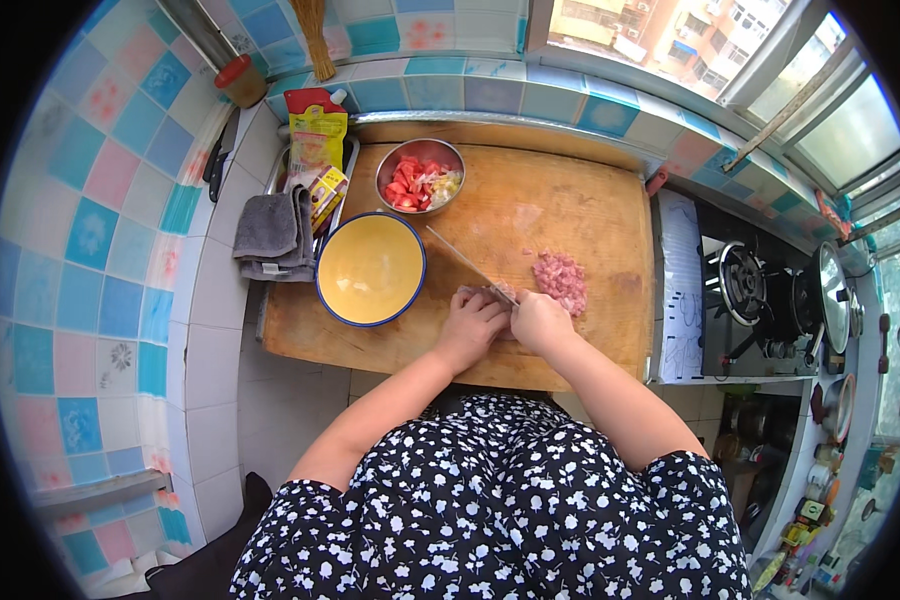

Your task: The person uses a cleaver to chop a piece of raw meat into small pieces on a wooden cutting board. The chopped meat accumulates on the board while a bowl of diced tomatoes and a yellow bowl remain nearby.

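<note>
Black garment (pixel 500 490) w/ white floral print fills frame's lower ctr. Mid-frame, R hand (pixel 544 324) grips long steel knife (pixel 462 257); L hand (pixel 470 330), fingers curled, holds pale-pink raw meat (pixel 505 290) on brown wooden tabletop (pixel 540 190). Chopped pink meat pile (pixel 560 283) just right.

A wooden board (pixel 570 190) carries a metal bowl (pixel 400 152), a blue-rimmed yellow bowl (pixel 370 268) at its left edge and, farther right, some chopped pink meat (pixel 562 282)

Tiled wall (pixel 95 235), window (pixel 665 35) upper rt.
</note>
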`<state>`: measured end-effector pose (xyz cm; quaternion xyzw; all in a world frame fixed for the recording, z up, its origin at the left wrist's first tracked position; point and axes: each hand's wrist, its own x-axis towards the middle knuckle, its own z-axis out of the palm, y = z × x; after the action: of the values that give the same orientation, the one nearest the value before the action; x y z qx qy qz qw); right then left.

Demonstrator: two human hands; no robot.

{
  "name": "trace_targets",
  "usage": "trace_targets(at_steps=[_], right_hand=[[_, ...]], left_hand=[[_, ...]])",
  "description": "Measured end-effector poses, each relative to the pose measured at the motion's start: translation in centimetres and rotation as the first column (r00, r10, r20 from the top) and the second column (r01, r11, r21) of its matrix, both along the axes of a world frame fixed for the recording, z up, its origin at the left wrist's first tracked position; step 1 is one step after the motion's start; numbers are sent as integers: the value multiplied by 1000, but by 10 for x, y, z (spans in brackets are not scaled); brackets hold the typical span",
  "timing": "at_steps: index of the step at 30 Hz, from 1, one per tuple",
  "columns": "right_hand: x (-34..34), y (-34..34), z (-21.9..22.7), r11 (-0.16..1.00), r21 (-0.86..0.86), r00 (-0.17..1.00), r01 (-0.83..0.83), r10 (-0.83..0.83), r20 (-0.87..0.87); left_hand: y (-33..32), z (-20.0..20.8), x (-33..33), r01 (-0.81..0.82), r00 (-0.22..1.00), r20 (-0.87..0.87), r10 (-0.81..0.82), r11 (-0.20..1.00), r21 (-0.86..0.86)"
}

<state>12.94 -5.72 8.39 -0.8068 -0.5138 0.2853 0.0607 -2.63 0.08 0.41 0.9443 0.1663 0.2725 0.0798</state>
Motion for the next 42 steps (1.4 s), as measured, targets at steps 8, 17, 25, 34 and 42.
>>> trace_targets(at_steps=[8, 17, 25, 34, 42], right_hand=[[31, -76, 9, 985, -125, 992, 123, -123, 9], [35, -19, 7, 989, -22, 979, 147, -149, -140], [38, -95, 53, 953, 9, 919, 302, -288, -270], [12, -110, -6, 887, -158, 781, 434, -458, -424], [3, -50, -21, 921, 18, 897, 389, -374, -236]], left_hand=[[3, 1, 6, 39, 999, 38, -38, 999, -7], [-3, 4, -15, -34, 998, 45, 33, 999, 38], [-5, 21, -6, -43, 996, -70, 46, 998, 39], [-2, 24, -3, 33, 993, -111, -34, 999, -11], [-2, 6, -3, 179, 983, -46, -180, 983, -33]])
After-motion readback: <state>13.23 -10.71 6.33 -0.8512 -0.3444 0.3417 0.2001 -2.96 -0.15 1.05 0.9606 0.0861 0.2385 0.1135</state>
